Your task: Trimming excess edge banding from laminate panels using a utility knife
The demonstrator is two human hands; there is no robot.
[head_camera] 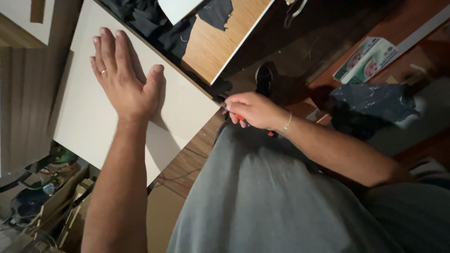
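Observation:
My left hand (123, 77) lies flat, palm down, fingers together, on a white board (89, 112) that rests on a wooden surface. A ring sits on one finger. My right hand (253, 110) is closed around a small tool with an orange handle (240, 117), its tip touching the board's right edge near a corner. A thin bracelet circles that wrist. My grey-clothed torso fills the lower middle of the view.
A second wood-grain panel with a white edge (220, 42) lies beyond, with dark cloth (154, 23) on it. A white printed box (368, 58) and a dark plastic bag (375, 107) sit at right. Scrap wood pieces and clutter (47, 187) lie lower left. A black shoe (264, 77) shows on the floor.

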